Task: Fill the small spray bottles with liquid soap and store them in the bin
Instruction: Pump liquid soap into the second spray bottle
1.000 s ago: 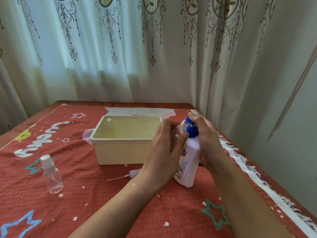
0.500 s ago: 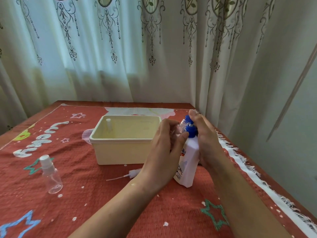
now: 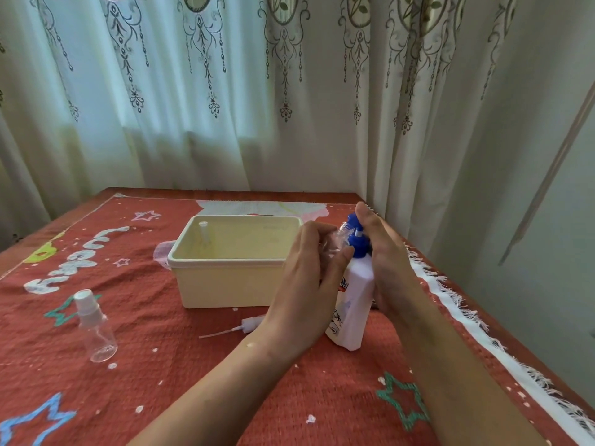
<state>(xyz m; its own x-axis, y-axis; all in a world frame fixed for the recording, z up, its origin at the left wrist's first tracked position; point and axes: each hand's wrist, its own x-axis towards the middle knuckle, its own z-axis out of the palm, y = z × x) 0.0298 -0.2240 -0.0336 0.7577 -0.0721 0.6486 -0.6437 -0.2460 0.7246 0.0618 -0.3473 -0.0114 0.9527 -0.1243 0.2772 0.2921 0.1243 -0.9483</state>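
Note:
My left hand [image 3: 309, 281] grips a small clear spray bottle [image 3: 339, 239] without its cap, its mouth held against the blue pump [image 3: 355, 241] of a white liquid soap bottle [image 3: 352, 304]. My right hand [image 3: 384, 262] curls round the soap bottle, its fingers over the pump head. The soap bottle stands tilted on the cloth. A loose white spray cap with its tube [image 3: 238, 328] lies on the cloth beside my left wrist. A capped clear spray bottle [image 3: 95, 326] stands at the left. The cream bin [image 3: 230, 284] holds another small bottle, of which only the white top [image 3: 203, 231] shows.
A red cloth with stars and letters [image 3: 161, 375] covers the table; its white fringe [image 3: 483, 323] runs along the right edge. Patterned curtains [image 3: 225, 91] hang behind the table and at the right, close to my right hand.
My right hand's fingers have risen slightly over the pump head. The rest looks the same apart from a small shift of the view.

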